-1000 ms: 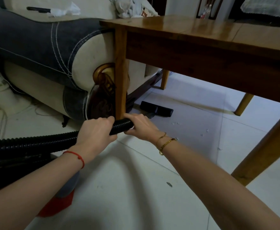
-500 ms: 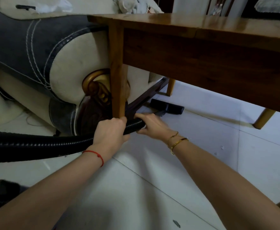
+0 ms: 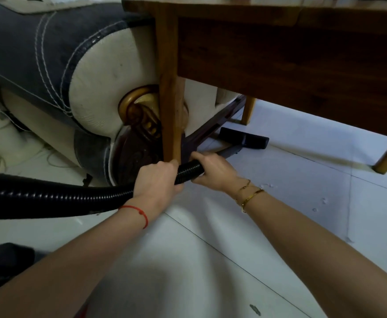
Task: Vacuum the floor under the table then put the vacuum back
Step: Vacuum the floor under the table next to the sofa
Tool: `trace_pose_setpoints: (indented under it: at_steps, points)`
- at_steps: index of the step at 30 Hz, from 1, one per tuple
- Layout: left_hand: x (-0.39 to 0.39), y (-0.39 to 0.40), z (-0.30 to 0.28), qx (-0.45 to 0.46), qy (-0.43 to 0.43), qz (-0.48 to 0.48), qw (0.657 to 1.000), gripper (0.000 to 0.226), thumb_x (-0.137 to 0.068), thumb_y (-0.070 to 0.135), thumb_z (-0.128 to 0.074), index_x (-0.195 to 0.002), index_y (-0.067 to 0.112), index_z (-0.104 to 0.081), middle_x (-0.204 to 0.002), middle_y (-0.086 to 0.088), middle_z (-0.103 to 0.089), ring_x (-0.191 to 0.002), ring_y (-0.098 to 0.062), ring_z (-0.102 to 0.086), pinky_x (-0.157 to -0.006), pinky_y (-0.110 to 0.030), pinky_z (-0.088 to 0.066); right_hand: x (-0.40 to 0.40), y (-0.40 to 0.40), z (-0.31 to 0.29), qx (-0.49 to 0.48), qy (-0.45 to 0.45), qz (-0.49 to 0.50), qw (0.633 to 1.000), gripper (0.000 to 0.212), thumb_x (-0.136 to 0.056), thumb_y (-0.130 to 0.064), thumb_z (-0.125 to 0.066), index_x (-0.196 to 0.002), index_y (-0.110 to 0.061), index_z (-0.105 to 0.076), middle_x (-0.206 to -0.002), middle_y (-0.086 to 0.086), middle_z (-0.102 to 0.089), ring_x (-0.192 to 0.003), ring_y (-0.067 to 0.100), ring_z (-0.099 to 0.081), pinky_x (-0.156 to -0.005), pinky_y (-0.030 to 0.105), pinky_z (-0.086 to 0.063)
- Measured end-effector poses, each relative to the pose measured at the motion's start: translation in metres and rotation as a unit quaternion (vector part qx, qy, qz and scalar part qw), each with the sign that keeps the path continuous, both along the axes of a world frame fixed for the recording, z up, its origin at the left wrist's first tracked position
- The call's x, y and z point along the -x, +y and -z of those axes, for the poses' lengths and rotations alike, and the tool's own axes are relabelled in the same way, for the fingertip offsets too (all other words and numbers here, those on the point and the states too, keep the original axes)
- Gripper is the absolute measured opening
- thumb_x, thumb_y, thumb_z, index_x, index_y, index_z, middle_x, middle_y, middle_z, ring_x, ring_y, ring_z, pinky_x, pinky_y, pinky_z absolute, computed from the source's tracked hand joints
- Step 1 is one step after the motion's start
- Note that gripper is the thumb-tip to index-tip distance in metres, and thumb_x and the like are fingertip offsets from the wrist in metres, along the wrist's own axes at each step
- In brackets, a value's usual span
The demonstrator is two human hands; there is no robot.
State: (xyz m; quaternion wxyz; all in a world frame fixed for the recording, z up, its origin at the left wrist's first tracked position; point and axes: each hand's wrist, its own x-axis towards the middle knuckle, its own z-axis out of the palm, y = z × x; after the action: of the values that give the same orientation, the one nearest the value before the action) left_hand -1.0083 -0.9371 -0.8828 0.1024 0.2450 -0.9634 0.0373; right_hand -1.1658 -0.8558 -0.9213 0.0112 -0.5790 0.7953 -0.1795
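Head view showed both hands curled around the black ribbed hose (image 3: 73, 198) near the closest leg of the wooden table (image 3: 279, 56). The left hand (image 3: 158, 182) gripped it from above, and the right hand (image 3: 213, 168) held it just ahead. The black floor nozzle (image 3: 245, 137) lay flat on the white tiled floor (image 3: 210, 271) under the table, beside the sofa (image 3: 50, 53).

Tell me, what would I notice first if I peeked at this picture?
Probably the two hands in the middle: the left hand and right hand both grip a ribbed black vacuum hose that snakes in from the left. Past them, the black vacuum head lies on the white floor under the wooden table. Behind the table's leg, to the left, sits a big cream and dark sofa arm.
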Motion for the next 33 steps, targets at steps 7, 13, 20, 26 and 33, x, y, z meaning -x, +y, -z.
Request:
trace_pose_setpoints:
  at_steps: [7, 13, 20, 26, 33]
  points:
    - [-0.05, 0.007, -0.014, 0.017, -0.007, -0.01, 1.0, 0.029, -0.089, 0.045, -0.055, -0.101, 0.018, -0.053, -0.083, 0.001, -0.064, -0.072, -0.021, -0.064, -0.057, -0.029, -0.038, -0.058, -0.001, -0.011, 0.021, -0.016, 0.006, 1.0, 0.035, -0.076, -0.034, -0.073, -0.103, -0.018, -0.057, -0.096, 0.005, -0.061, -0.086, 0.022, -0.059, -0.071, 0.033, -0.048]
    - [-0.108, 0.014, -0.036, 0.051, -0.018, -0.015, 0.998, 0.026, -0.088, 0.038, -0.057, -0.105, 0.019, -0.053, -0.082, 0.002, -0.062, -0.072, -0.02, -0.063, -0.056, -0.029, -0.036, -0.118, 0.003, -0.027, 0.073, -0.058, -0.019, 0.995, 0.021, -0.077, -0.022, -0.072, -0.08, -0.018, -0.052, -0.077, -0.002, -0.056, -0.071, 0.016, -0.055, -0.059, 0.029, -0.041]
    - [-0.175, 0.021, -0.064, 0.075, -0.02, -0.019, 0.997, 0.031, -0.086, 0.043, -0.058, -0.107, 0.021, -0.052, -0.079, 0.003, -0.055, -0.072, -0.02, -0.059, -0.056, -0.029, -0.034, -0.184, 0.004, -0.042, 0.121, -0.101, -0.039, 0.987, 0.019, -0.077, -0.026, -0.071, -0.079, -0.016, -0.055, -0.076, -0.001, -0.057, -0.073, 0.016, -0.054, -0.066, 0.031, -0.044]
    - [-0.222, 0.019, -0.08, 0.081, -0.014, -0.033, 0.996, 0.025, -0.085, 0.04, -0.058, -0.101, 0.022, -0.052, -0.071, 0.005, -0.047, -0.061, -0.018, -0.046, -0.051, -0.029, -0.028, -0.228, 0.001, -0.053, 0.136, -0.128, -0.035, 0.982, 0.016, -0.076, -0.028, -0.067, -0.081, -0.018, -0.055, -0.077, -0.002, -0.06, -0.079, 0.019, -0.055, -0.075, 0.043, -0.049]
    - [-0.26, 0.01, -0.093, 0.097, -0.008, -0.033, 0.995, 0.027, -0.084, 0.04, -0.056, -0.105, 0.022, -0.054, -0.078, 0.002, -0.059, -0.072, -0.023, -0.062, -0.051, -0.029, -0.03, -0.266, -0.01, -0.062, 0.173, -0.167, -0.039, 0.97, 0.02, -0.074, -0.029, -0.071, -0.078, -0.019, -0.053, -0.068, -0.003, -0.062, -0.069, 0.018, -0.061, -0.068, 0.047, -0.052]
